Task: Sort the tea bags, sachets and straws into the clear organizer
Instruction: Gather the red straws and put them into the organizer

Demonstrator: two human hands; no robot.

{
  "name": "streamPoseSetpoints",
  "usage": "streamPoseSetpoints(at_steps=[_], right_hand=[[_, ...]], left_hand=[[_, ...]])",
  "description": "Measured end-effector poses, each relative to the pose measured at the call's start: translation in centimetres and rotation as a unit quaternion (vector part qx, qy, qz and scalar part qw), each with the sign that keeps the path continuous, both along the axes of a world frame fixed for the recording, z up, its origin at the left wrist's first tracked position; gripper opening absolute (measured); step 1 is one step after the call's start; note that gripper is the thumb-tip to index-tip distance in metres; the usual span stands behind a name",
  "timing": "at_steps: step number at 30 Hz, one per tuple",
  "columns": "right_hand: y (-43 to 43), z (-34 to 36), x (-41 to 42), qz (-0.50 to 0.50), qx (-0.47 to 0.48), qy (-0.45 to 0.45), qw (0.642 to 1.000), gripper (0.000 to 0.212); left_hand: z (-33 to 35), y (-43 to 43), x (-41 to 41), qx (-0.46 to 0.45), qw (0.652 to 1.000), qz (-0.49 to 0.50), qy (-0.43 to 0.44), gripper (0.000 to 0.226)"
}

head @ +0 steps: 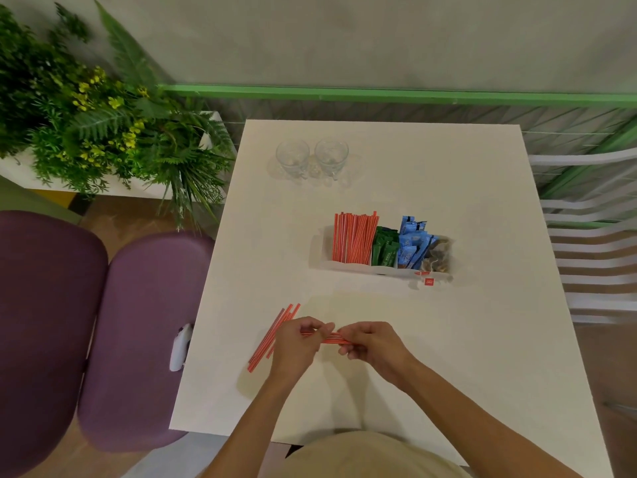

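Note:
The clear organizer [348,266] stands mid-table. It holds red-striped straws [353,238] at its left, then green sachets [385,249], blue sachets [412,246] and tea bags [439,257] at its right. A red tea-bag tag [429,281] hangs in front. Near the front of the table, my left hand [298,343] and my right hand [374,346] both grip a small bundle of red-striped straws [330,337] held level between them. Several more loose straws [272,338] lie slanted on the table just left of my left hand.
Two empty glass cups [312,159] stand at the far side of the white table [482,339]. Purple chairs [138,339] and a planter of greenery [103,125] are to the left. A white object [180,346] lies on the chair beside the table edge.

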State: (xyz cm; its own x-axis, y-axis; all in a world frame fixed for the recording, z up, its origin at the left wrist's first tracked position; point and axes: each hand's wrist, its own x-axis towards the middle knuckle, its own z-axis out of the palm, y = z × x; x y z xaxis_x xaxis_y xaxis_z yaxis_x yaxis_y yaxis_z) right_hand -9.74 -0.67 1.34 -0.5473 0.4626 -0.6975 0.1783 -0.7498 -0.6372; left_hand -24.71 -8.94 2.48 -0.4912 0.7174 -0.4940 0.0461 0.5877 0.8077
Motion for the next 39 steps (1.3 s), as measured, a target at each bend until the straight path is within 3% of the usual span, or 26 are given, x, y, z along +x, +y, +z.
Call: streamPoseSetpoints(at_steps=[7, 13, 22, 29, 39], right_hand=[[1.3, -0.1, 0.2, -0.027, 0.006, -0.003, 1.000, 0.017], [3.2, 0.6, -0.8, -0.015, 0.002, 0.009, 1.000, 0.020], [9.1, 3.5, -3.7, 0.153, 0.135, -0.039, 0.978, 0.012], [17.2, 7.4, -6.3, 0.228, 0.315, -0.124, 0.913, 0.012], [20.4, 7.1, -12.2, 0.399, 0.479, -0.209, 0.753, 0.007]], left_hand=[[0.4, -0.4, -0.3, 0.041, 0.994, -0.026, -0.093, 0.008], [0.1, 0.0, -1.3, 0.063, 0.990, 0.044, -0.119, 0.007], [-1.0, 0.6, -3.0, 0.070, 0.986, 0.093, -0.123, 0.008], [-3.4, -1.7, -5.5, 0.027, 0.985, 0.147, -0.087, 0.013], [-6.1, -5.6, -6.6, -0.023, 0.992, 0.105, 0.066, 0.016]])
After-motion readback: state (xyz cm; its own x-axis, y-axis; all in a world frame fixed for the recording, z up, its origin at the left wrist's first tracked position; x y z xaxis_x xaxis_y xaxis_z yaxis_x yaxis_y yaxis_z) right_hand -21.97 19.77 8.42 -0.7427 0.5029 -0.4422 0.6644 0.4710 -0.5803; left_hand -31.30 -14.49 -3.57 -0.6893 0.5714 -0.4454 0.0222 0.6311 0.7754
